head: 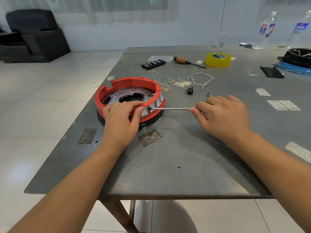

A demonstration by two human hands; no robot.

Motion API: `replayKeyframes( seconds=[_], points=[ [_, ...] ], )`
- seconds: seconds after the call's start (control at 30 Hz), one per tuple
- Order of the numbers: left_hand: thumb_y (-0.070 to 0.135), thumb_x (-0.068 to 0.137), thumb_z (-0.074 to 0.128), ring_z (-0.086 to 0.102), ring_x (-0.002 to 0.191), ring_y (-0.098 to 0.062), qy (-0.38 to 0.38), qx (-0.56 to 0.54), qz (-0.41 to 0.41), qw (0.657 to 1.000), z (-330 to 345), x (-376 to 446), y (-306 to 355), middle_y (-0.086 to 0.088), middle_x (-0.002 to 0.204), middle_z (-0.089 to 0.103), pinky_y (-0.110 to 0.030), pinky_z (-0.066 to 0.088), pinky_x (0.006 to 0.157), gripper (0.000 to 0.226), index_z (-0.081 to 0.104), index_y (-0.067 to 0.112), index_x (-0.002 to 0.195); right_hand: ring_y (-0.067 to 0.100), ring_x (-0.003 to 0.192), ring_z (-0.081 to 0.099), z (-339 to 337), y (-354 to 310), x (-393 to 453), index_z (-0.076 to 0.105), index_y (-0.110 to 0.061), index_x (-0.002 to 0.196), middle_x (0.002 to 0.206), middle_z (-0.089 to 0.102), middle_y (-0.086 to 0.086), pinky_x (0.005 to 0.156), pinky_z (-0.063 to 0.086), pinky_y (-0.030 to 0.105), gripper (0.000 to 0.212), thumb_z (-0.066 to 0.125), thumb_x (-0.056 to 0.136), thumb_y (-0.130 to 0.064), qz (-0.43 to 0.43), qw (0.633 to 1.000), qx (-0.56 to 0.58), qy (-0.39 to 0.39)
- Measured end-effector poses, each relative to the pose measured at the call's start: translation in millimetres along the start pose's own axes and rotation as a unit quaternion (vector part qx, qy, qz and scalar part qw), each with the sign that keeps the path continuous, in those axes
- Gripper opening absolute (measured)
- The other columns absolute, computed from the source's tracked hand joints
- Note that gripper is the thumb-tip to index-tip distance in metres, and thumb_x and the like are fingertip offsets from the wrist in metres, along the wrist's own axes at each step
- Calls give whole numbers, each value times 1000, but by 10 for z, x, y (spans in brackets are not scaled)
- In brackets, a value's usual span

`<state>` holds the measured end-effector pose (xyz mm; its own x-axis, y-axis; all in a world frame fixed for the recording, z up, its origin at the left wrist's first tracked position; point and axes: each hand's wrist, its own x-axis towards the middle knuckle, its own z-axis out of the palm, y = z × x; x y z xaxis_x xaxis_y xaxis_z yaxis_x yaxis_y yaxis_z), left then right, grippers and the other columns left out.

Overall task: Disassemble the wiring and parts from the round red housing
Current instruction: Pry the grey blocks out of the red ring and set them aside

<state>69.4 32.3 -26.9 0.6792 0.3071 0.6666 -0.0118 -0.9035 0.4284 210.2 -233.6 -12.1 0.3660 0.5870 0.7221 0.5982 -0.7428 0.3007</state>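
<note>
While the left hand (120, 118) steadies the round red housing (128, 96) near the left edge of the grey surface (176, 157), its fingers curl over the near rim and the thumb presses beside a switch, so that grip holds the housing. The housing sits on a black base, open side up, with a perforated metal plate inside and a row of white rocker switches (152, 107) set in its near-right wall.

The right hand (222, 115) pinches a thin metal pry tool (171, 108) between thumb and fingers; the tip sits at the gap between two switches.

Risk, as judged from this position: the tip could slip out of the gap under load and strike the left thumb, which lies just beside it. Excess leverage could crack a switch bezel or the red wall. Inadequate hold-down could let the housing rotate on its base.

Removed white wires (200, 79) and a small black part (190, 90) lie behind the housing.
</note>
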Motion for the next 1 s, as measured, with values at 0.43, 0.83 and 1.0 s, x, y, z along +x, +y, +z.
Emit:
replayKeyframes(
  seconds=[0.43,0.83,1.0],
  points=[
    [26,104,48,44,102,-4,-10,-17,12,1000,-13,10,19,17,105,64,-29,19,95,32,73,24,124,30,66,58,67,-32,16,69,-21,84,72,60,2,62,32,36,49,36,107,-50,-5,997,49,-52],
    [26,107,41,51,101,-11,-21,-33,11,999,-15,8,-11,9,105,72,-28,20,95,36,74,27,123,22,85,57,258,161,325,66,-29,89,81,51,-9,92,30,46,50,26,102,-57,-32,987,112,-113],
    [26,108,41,50,100,-11,-21,-27,9,999,-14,10,-9,9,104,71,-28,19,94,37,74,27,123,19,89,56,327,197,454,62,-29,88,84,45,-13,92,28,46,49,24,102,-56,-60,979,137,-142]
  ],
)
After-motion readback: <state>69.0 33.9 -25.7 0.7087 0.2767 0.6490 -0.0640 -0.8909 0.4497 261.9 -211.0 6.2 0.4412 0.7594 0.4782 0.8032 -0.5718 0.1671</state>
